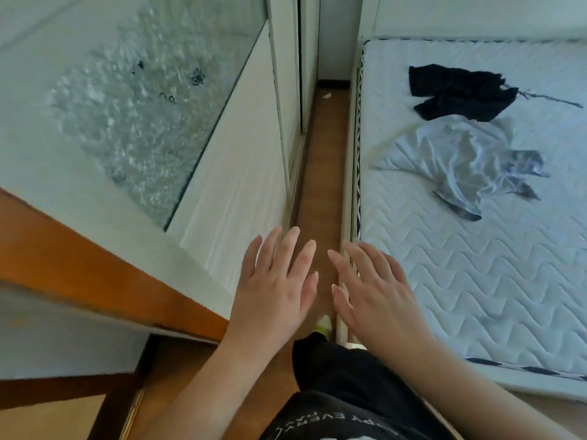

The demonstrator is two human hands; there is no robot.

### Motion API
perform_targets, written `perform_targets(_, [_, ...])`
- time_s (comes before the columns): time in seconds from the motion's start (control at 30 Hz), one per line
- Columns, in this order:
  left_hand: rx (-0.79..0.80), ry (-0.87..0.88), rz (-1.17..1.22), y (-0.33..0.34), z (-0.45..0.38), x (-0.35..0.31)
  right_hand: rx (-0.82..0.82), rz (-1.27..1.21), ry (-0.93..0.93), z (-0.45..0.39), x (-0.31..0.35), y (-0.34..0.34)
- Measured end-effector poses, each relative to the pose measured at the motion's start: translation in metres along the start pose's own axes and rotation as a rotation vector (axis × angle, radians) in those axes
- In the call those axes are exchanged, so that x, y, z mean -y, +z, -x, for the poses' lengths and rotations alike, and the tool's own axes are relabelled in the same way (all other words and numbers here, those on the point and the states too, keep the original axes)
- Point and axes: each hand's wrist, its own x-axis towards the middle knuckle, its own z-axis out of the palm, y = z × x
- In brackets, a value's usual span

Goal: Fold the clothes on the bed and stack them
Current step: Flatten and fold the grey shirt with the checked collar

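Bed: the white quilted mattress filled the right half of the frame, its long edge running from bottom centre up toward top centre.

Floor strip: a narrow band of brown floor ran up the middle of the frame, between the mattress and the white cabinet on the left.

Pale garment: a crumpled light grey shirt lay on the mattress at right of centre, sprawled roughly left to right, unfolded.

Dark garment: a bunched black piece lay just beyond the shirt, in the upper right, touching or nearly touching its top edge; I could not tell which.

Right hand: the right hand hovered at lower centre over the mattress's near edge, fingers straight and slightly spread, holding nothing.

Left hand: the left hand hovered just beside it over the floor strip, fingers straight and spread, also empty.

Key relation: both garments lay up and to the right of the fingertips, well apart from them; the right hand was the nearer, and the grey shirt the closer of the two pieces.

Judgement: folding had not begun, and a reach up-right across the mattress looked like the needed move.
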Motion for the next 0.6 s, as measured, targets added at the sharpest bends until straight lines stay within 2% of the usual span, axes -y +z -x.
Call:
perform_targets(0.33, [-0.066, 0.028, 0.053, 0.043, -0.19, -0.001, 0.037, -0.031, 0.187, -0.138, -0.088, 0.001])
perform_targets(0.43, [-0.027, 0.003, 0.099, 0.05, -0.237, -0.005, 0.051, 0.004, 0.269, -0.168, -0.117, 0.0])
perform_targets(0.5, [0.014, 0.035, 0.121, 0.05, -0.265, -0.011, 0.035, 0.013, 0.307, -0.183, -0.135, 0.001])
perform_targets(0.6, [-0.01, 0.127, 0.142, 0.048, -0.301, -0.025, -0.015, 0.009, 0.365, -0.198, -0.159, -0.002])
